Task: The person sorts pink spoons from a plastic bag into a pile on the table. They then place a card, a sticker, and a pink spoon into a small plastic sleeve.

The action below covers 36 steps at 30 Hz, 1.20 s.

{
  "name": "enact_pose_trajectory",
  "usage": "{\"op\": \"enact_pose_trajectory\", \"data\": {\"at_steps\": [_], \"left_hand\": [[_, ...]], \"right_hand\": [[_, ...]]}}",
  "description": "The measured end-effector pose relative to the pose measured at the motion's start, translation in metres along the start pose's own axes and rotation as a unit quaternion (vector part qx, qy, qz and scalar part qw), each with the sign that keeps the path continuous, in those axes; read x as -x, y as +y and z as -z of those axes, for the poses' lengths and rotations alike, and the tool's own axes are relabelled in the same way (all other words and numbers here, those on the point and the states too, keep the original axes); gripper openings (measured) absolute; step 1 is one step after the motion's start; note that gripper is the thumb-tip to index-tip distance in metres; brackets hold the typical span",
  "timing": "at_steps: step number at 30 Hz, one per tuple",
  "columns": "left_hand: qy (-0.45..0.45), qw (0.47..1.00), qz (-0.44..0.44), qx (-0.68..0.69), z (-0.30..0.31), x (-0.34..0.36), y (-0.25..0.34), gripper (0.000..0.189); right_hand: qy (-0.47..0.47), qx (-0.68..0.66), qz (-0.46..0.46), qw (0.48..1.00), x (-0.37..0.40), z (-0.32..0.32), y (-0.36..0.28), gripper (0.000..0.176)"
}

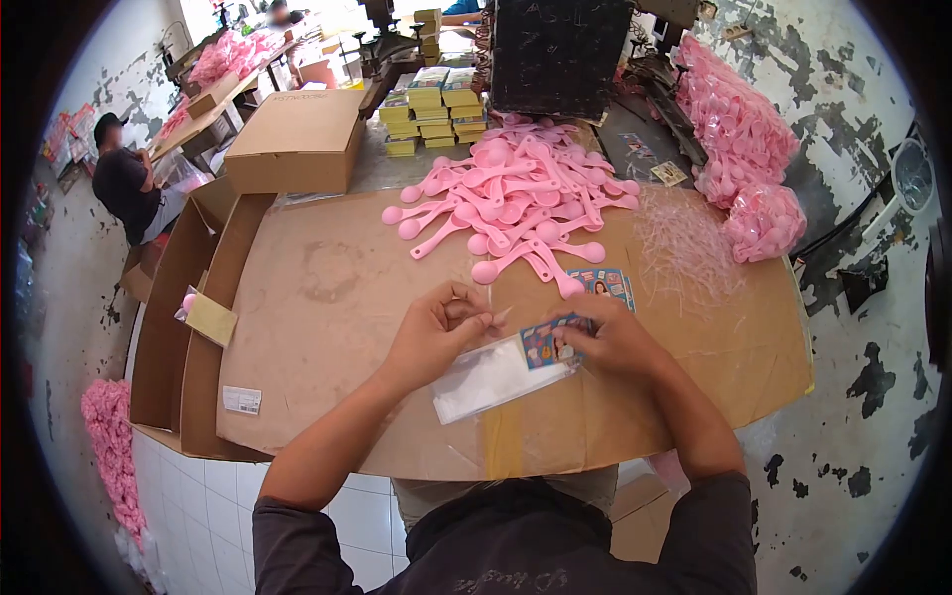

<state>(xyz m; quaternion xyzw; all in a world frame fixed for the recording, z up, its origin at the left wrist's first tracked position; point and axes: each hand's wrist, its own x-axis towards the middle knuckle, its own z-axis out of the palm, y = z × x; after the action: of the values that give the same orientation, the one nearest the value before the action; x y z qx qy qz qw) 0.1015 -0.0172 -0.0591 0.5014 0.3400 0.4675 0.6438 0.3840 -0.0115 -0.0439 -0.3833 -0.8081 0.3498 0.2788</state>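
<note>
Card: 1, in right hand; left hand near clear plastic.

Behind the cardboard-brown tabletop's pile of solid-pink spoons stand yellow-edged stacks; right of the spoons, peeling white paint patterns a wall with dark grey blotches, beyond pink bagged bundles.

The scene was viewed from the person's head, with the camera faced forward and tipped down over the cardboard-covered desk. Both forearms were taken in at close range, the walls and far workspace from farther off. Dark, rounded edges framed the wide view.
</note>
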Motion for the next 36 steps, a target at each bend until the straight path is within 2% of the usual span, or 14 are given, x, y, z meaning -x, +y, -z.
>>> {"op": "enact_pose_trajectory", "data": {"at_steps": [3,6,9,12,15,18,21,24,27,30,33,36], "left_hand": [[-0.031,0.999,0.038,0.014,-0.004,0.003,0.022,0.037],[-0.045,0.997,0.056,-0.002,-0.008,0.006,0.022,0.042],[-0.043,0.998,0.045,-0.020,-0.010,0.007,0.015,0.045],[-0.031,0.997,0.051,-0.044,-0.011,0.008,0.016,0.046],[-0.048,0.997,0.035,-0.045,-0.014,0.010,0.016,0.046],[-0.072,0.986,-0.008,-0.152,-0.018,0.015,0.013,0.046],[-0.070,0.992,0.026,-0.104,-0.019,0.017,0.018,0.044],[-0.051,0.995,0.022,-0.087,-0.019,0.017,0.023,0.044],[-0.043,0.996,0.023,-0.072,-0.017,0.017,0.022,0.044],[-0.049,0.997,0.005,-0.058,-0.017,0.018,0.022,0.044],[-0.052,0.995,-0.013,-0.082,-0.016,0.018,0.018,0.045],[-0.075,0.987,-0.024,-0.137,-0.016,0.020,0.017,0.046]], "right_hand": [[0.124,-0.086,0.014,0.988,-0.006,-0.003,0.009,0.021],[0.118,-0.166,-0.085,0.975,-0.002,0.003,0.005,0.027],[0.171,-0.250,-0.055,0.951,-0.003,0.006,-0.013,0.028],[0.186,-0.248,-0.018,0.951,-0.003,0.002,-0.025,0.025],[0.135,0.019,0.074,0.988,-0.003,0.009,-0.031,0.022],[0.139,0.043,0.091,0.985,-0.005,0.006,-0.034,0.026],[0.199,-0.020,0.022,0.979,-0.005,0.010,-0.033,0.026],[0.208,-0.078,0.075,0.972,-0.008,0.003,-0.029,0.027],[0.151,-0.005,0.085,0.985,-0.006,0.008,-0.038,0.027],[0.159,-0.075,0.064,0.982,-0.008,0.009,-0.032,0.028],[0.068,0.037,0.088,0.993,-0.010,0.013,-0.043,0.027],[0.044,0.064,0.106,0.991,-0.017,0.010,-0.045,0.030]]}}
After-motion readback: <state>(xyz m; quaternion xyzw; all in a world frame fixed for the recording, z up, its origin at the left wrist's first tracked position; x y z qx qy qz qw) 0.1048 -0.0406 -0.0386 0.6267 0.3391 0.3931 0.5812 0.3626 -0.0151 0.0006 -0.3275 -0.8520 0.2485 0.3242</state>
